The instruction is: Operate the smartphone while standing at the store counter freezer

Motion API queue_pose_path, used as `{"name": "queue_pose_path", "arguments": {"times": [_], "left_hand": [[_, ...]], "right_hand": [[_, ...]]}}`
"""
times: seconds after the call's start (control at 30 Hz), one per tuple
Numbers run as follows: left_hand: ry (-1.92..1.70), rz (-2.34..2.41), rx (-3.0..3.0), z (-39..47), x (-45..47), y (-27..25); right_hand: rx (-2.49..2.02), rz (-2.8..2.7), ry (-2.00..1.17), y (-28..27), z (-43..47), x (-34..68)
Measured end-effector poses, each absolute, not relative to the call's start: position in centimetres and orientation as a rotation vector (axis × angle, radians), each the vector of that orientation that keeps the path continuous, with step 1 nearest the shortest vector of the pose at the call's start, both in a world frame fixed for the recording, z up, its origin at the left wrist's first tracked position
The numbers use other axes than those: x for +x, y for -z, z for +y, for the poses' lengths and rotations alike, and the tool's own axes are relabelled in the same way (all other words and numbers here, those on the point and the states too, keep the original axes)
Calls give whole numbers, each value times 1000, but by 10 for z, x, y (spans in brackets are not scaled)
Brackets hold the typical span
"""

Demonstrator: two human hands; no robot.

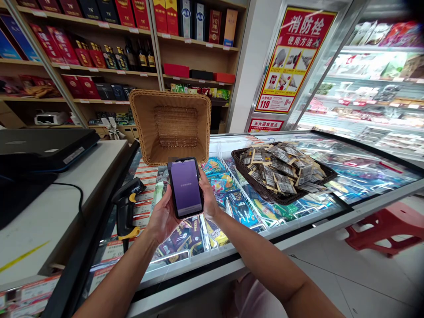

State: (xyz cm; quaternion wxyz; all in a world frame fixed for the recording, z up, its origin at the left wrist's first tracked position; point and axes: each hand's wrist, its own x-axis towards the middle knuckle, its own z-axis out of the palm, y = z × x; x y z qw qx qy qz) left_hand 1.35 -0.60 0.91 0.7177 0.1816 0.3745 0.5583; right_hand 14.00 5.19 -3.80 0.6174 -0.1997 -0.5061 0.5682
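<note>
Both of my hands hold a black smartphone (185, 187) upright over the glass-topped freezer (331, 207). Its screen glows purple with faint small text. My left hand (162, 218) grips the phone's left edge and bottom. My right hand (208, 196) wraps around its right edge. Behind the phone stands an empty tan wicker basket (170, 126), tilted so that its inside faces me.
A dark woven tray (261, 187) piled with small packets lies on the freezer glass to the right. A barcode scanner (126, 207) stands left of my hands beside a white counter (49, 212). Shelves of boxes and bottles line the back. A red stool (386, 227) is at the right.
</note>
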Motion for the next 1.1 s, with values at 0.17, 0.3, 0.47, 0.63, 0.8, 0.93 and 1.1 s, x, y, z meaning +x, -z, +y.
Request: {"name": "queue_pose_path", "arguments": {"times": [0.17,0.3,0.47,0.63,0.8,0.93,1.1], "left_hand": [[-1245,844,375,-6,15,-12],[-1246,836,371,-5,14,-11],[-1231,796,398,-5,13,-7],[-1239,845,378,-6,14,-10],[-1251,878,350,-7,17,-16],[-1260,886,339,-8,19,-19],[-1262,871,335,-7,18,-16]], "right_hand": [[-449,-1183,-1294,39,53,140],[-459,-1184,-1289,39,52,140],[-452,-1198,-1290,36,51,141],[-445,-1205,-1293,38,52,141],[-442,-1201,-1288,38,52,140],[-447,-1195,-1289,37,52,140],[-455,-1202,-1295,40,53,139]]}}
